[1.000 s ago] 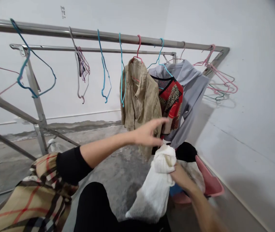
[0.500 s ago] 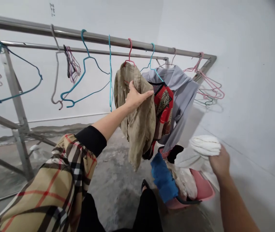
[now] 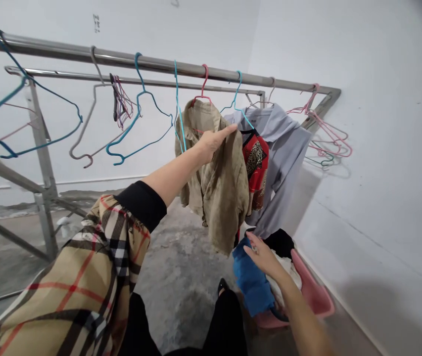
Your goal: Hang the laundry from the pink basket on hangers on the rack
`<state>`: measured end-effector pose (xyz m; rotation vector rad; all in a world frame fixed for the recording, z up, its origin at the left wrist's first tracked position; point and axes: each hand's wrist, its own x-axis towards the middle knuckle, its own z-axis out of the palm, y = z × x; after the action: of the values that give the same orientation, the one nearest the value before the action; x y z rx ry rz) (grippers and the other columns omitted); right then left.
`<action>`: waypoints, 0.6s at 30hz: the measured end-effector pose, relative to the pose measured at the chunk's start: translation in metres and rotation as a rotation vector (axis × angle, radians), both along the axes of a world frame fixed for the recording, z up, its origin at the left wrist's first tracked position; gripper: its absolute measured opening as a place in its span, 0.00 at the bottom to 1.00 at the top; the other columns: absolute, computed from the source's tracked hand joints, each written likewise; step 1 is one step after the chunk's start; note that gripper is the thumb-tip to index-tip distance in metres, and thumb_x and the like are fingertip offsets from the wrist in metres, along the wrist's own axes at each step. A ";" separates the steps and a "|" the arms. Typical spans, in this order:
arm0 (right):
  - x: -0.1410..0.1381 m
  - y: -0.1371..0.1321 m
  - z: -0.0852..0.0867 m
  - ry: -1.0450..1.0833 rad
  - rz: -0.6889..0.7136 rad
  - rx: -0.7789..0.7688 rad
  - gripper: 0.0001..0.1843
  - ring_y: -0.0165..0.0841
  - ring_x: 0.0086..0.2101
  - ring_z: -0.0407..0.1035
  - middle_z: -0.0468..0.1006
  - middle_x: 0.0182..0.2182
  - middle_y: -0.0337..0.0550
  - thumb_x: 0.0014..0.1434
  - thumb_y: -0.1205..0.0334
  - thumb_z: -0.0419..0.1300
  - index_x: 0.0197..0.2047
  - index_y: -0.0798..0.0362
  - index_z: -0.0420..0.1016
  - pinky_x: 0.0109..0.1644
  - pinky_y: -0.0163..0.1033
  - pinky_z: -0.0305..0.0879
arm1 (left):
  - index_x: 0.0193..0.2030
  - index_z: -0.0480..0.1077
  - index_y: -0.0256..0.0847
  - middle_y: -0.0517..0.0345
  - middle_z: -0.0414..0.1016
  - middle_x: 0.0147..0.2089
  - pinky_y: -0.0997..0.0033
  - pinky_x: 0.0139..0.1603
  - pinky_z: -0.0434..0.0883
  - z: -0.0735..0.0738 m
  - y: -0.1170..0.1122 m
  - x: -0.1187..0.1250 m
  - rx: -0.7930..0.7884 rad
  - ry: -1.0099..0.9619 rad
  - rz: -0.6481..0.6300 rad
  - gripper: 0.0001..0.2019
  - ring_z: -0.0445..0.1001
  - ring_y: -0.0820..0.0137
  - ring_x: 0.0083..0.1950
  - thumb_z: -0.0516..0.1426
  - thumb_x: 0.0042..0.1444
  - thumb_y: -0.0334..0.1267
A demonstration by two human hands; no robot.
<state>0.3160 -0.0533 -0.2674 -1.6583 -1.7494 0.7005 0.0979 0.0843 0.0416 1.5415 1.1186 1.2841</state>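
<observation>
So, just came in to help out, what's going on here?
A person is at a steel clothes rail. Their left hand rests open against a khaki linen shirt hanging on a pink wire hanger. Their right hand is open just above a blue cloth garment on the laundry in a pink plastic basket.

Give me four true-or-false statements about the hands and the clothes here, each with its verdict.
The left hand rests on the khaki linen shirt: true.
The right hand grips a white cloth: false; it is open, above a blue garment in a pink plastic basket.
A grey collared shirt hangs from the steel rail, right of the khaki shirt in view: true.
The left sleeve is plain black: false; it is beige plaid with a black cuff.
</observation>
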 end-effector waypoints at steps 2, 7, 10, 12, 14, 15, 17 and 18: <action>-0.008 -0.005 0.000 0.009 0.015 -0.026 0.33 0.41 0.51 0.70 0.70 0.58 0.51 0.58 0.49 0.54 0.64 0.51 0.64 0.57 0.51 0.66 | 0.52 0.71 0.41 0.41 0.75 0.55 0.49 0.55 0.70 0.004 0.001 -0.005 -0.074 -0.039 -0.045 0.30 0.69 0.50 0.60 0.62 0.47 0.60; -0.023 -0.019 -0.007 0.024 0.065 -0.054 0.29 0.38 0.47 0.72 0.73 0.54 0.49 0.58 0.53 0.54 0.61 0.50 0.68 0.52 0.46 0.68 | 0.44 0.74 0.41 0.44 0.79 0.47 0.50 0.51 0.74 0.008 -0.002 -0.021 -0.126 -0.114 -0.142 0.26 0.76 0.52 0.53 0.65 0.44 0.57; -0.027 -0.027 -0.014 0.037 0.091 -0.086 0.29 0.39 0.47 0.72 0.72 0.56 0.50 0.58 0.53 0.53 0.61 0.51 0.68 0.51 0.46 0.69 | 0.41 0.74 0.41 0.46 0.80 0.46 0.55 0.49 0.75 0.009 -0.007 -0.027 -0.094 -0.164 -0.195 0.25 0.78 0.54 0.51 0.66 0.41 0.58; -0.027 -0.031 -0.019 0.051 0.090 -0.113 0.29 0.39 0.47 0.73 0.71 0.57 0.51 0.58 0.52 0.53 0.61 0.52 0.68 0.51 0.46 0.69 | 0.39 0.74 0.41 0.47 0.80 0.45 0.56 0.47 0.76 0.010 -0.012 -0.030 -0.085 -0.172 -0.184 0.24 0.78 0.55 0.50 0.67 0.39 0.56; -0.026 -0.035 -0.024 0.060 0.080 -0.125 0.29 0.39 0.46 0.73 0.72 0.56 0.52 0.57 0.52 0.54 0.61 0.53 0.68 0.52 0.47 0.69 | 0.37 0.73 0.41 0.48 0.80 0.44 0.56 0.46 0.76 0.012 -0.018 -0.033 -0.078 -0.163 -0.145 0.22 0.78 0.54 0.49 0.68 0.38 0.52; -0.025 -0.036 -0.026 0.062 0.076 -0.124 0.29 0.38 0.45 0.74 0.73 0.55 0.52 0.57 0.53 0.54 0.60 0.53 0.69 0.52 0.47 0.69 | 0.37 0.72 0.40 0.48 0.80 0.44 0.56 0.45 0.76 0.014 -0.021 -0.035 -0.069 -0.154 -0.126 0.21 0.78 0.54 0.48 0.68 0.39 0.49; -0.024 -0.038 -0.030 0.066 0.075 -0.117 0.28 0.38 0.44 0.74 0.75 0.54 0.51 0.57 0.53 0.54 0.59 0.53 0.70 0.54 0.48 0.68 | 0.37 0.72 0.40 0.49 0.80 0.41 0.56 0.44 0.76 0.018 -0.027 -0.042 -0.032 -0.116 -0.078 0.18 0.79 0.55 0.45 0.67 0.40 0.45; -0.023 -0.039 -0.032 0.067 0.076 -0.118 0.27 0.39 0.44 0.74 0.76 0.52 0.50 0.57 0.54 0.55 0.58 0.53 0.71 0.54 0.48 0.68 | 0.37 0.72 0.40 0.50 0.80 0.40 0.55 0.43 0.76 0.020 -0.029 -0.046 -0.011 -0.071 -0.049 0.16 0.79 0.55 0.44 0.66 0.41 0.44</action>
<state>0.2926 -0.0926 -0.2990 -1.6325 -1.7609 0.8994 0.0516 0.0548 0.0614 1.4943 1.0354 1.2882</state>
